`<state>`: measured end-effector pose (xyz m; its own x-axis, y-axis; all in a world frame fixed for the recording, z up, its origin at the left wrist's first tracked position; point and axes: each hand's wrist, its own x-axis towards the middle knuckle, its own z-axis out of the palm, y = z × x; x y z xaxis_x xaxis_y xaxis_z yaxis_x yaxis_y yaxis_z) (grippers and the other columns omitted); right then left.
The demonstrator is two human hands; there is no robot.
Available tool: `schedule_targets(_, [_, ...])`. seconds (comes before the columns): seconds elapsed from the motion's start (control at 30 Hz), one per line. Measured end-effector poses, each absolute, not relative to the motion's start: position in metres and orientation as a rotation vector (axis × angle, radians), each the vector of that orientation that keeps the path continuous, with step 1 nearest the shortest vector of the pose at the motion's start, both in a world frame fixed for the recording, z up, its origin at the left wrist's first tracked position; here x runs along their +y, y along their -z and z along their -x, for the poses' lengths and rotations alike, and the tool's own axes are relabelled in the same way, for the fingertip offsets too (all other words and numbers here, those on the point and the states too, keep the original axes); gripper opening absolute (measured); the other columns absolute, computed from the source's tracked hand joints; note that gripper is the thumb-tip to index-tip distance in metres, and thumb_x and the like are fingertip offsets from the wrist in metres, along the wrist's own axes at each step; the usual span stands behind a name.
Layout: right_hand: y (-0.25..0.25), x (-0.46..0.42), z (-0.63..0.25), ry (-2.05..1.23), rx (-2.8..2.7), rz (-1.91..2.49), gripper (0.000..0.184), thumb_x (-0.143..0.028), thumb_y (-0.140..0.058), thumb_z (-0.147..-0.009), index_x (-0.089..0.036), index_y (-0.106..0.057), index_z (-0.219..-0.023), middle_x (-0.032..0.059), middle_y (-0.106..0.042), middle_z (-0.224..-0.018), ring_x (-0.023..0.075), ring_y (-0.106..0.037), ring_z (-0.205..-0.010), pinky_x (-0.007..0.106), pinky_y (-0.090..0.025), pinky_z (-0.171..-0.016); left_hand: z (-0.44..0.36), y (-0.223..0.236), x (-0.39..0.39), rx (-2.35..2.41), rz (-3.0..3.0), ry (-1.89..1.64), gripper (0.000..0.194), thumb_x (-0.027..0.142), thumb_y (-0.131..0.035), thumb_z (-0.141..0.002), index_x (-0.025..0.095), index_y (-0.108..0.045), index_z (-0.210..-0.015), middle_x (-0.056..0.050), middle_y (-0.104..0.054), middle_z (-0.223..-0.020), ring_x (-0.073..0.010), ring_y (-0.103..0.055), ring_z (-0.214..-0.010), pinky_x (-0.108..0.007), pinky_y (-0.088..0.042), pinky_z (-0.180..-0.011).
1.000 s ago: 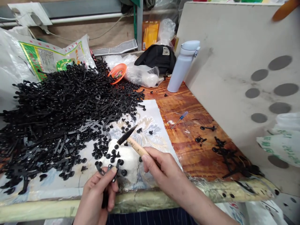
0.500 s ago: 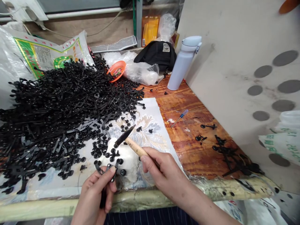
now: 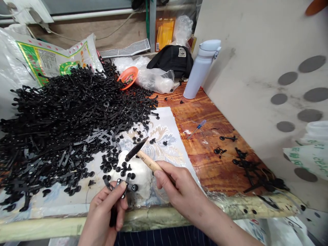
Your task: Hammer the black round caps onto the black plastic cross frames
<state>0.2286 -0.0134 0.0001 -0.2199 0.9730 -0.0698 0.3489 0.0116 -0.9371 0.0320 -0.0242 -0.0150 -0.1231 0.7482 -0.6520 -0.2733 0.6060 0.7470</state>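
My left hand (image 3: 106, 213) is closed on a black plastic sprue piece (image 3: 120, 184) with round knobs at its ends, held at the near table edge. My right hand (image 3: 176, 191) grips a small knife (image 3: 143, 155) with a pale wooden handle and dark blade. The blade points up-left over loose black buttons (image 3: 115, 164) on a white patterned cloth (image 3: 166, 136). A big heap of black plastic sprues (image 3: 64, 116) fills the left of the table.
A pale blue bottle (image 3: 201, 68) stands at the back by a grey board (image 3: 256, 85) with dark round spots. A black cap (image 3: 173, 59), an orange dish (image 3: 128, 77), plastic bags and a printed sack (image 3: 51, 58) lie behind. Black scraps (image 3: 251, 171) and a blue-handled screwdriver (image 3: 196, 129) lie on the wooden top.
The view has shifted slightly. Both hands keep about the same pose, holding the same things; the left hand sits a little lower in the picture.
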Motion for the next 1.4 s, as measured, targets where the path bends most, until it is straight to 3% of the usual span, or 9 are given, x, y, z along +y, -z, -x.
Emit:
schedule_targets(0.43, [-0.006, -0.019, -0.231, -1.138, -1.718, 1.398, 0.024, -0.029, -0.038, -0.098, -0.021, -0.054, -0.084, -0.0031, -0.052, -0.064, 0.0115, -0.047, -0.056, 0.025, -0.037, -0.053, -0.033, 0.017, -0.027, 1.488, -0.463, -0.934, 0.038, 0.041, -0.078, -0.065, 0.015, -0.054, -0.053, 0.003, -0.059, -0.042, -0.0021, -0.036, -0.022, -0.014, -0.022, -0.028])
schedule_targets(0.53, [-0.008, -0.025, -0.234, -1.041, -1.815, 1.385, 0.024, -0.028, -0.04, -0.098, -0.022, -0.058, -0.114, 0.0035, -0.066, -0.09, 0.0164, -0.061, -0.077, 0.029, -0.047, -0.069, -0.036, 0.017, -0.027, 1.489, -0.473, -0.959, 0.038, 0.041, -0.078, -0.064, 0.015, -0.053, -0.054, 0.003, -0.058, -0.042, -0.0013, -0.035, -0.022, -0.013, -0.02, -0.028])
schedule_targets(0.6, [-0.006, -0.029, -0.237, -0.968, -1.894, 1.368, 0.037, -0.026, -0.041, -0.097, -0.026, -0.048, -0.133, 0.0068, -0.067, -0.11, 0.0197, -0.064, -0.092, 0.033, -0.05, -0.079, -0.038, 0.016, -0.027, 1.478, -0.467, -0.979, 0.038, 0.041, -0.078, -0.064, 0.015, -0.052, -0.055, 0.003, -0.058, -0.042, -0.0003, -0.033, -0.022, -0.012, -0.018, -0.028])
schedule_targets(0.67, [-0.002, -0.032, -0.24, -0.922, -1.972, 1.356, 0.043, -0.025, -0.04, -0.097, -0.028, -0.042, -0.14, 0.0083, -0.066, -0.115, 0.0209, -0.065, -0.093, 0.035, -0.052, -0.079, -0.039, 0.015, -0.027, 1.473, -0.451, -0.988, 0.038, 0.042, -0.078, -0.063, 0.016, -0.051, -0.055, 0.003, -0.057, -0.041, -0.0002, -0.031, -0.021, -0.012, -0.015, -0.027])
schedule_targets(0.83, [-0.007, -0.035, -0.248, -0.793, -2.099, 1.362, 0.046, -0.023, -0.039, -0.096, -0.029, -0.042, -0.141, 0.0085, -0.07, -0.106, 0.0212, -0.069, -0.081, 0.034, -0.057, -0.071, -0.039, 0.015, -0.026, 1.45, -0.411, -0.978, 0.038, 0.043, -0.077, -0.062, 0.018, -0.049, -0.057, 0.003, -0.057, -0.039, -0.0006, -0.03, -0.02, -0.012, -0.012, -0.027])
schedule_targets(0.97, [-0.011, -0.038, -0.247, -0.654, -2.054, 1.285, 0.053, -0.019, -0.043, -0.094, -0.034, -0.033, -0.145, 0.0067, -0.066, -0.119, 0.0214, -0.067, -0.094, 0.029, -0.057, -0.073, -0.038, 0.016, -0.026, 1.418, -0.411, -0.959, 0.038, 0.042, -0.076, -0.063, 0.017, -0.048, -0.053, 0.003, -0.056, -0.037, -0.0006, -0.03, -0.019, -0.013, -0.01, -0.027])
schedule_targets(1.17, [0.001, -0.035, -0.239, -0.748, -2.169, 1.355, 0.049, -0.02, -0.038, -0.095, -0.026, -0.038, -0.144, 0.01, -0.071, -0.104, 0.0236, -0.071, -0.08, 0.034, -0.06, -0.066, -0.037, 0.018, -0.026, 1.399, -0.388, -0.959, 0.036, 0.041, -0.075, -0.065, 0.018, -0.049, -0.056, 0.004, -0.056, -0.038, -0.0005, -0.029, -0.019, -0.013, -0.012, -0.026])
schedule_targets(1.33, [-0.009, -0.038, -0.24, -0.634, -2.052, 1.291, 0.052, -0.021, -0.042, -0.095, -0.032, -0.036, -0.145, 0.0085, -0.066, -0.117, 0.0243, -0.068, -0.094, 0.032, -0.059, -0.073, -0.038, 0.017, -0.024, 1.411, -0.393, -0.962, 0.035, 0.041, -0.076, -0.063, 0.018, -0.05, -0.057, 0.004, -0.056, -0.037, -0.0009, -0.029, -0.019, -0.013, -0.011, -0.026])
schedule_targets(1.4, [-0.006, -0.04, -0.239, -0.62, -2.07, 1.305, 0.051, -0.02, -0.043, -0.094, -0.031, -0.038, -0.144, 0.0099, -0.069, -0.111, 0.0241, -0.07, -0.086, 0.031, -0.06, -0.069, -0.038, 0.017, -0.024, 1.411, -0.388, -0.955, 0.036, 0.042, -0.076, -0.062, 0.018, -0.05, -0.056, 0.004, -0.055, -0.036, -0.0007, -0.028, -0.018, -0.013, -0.011, -0.025])
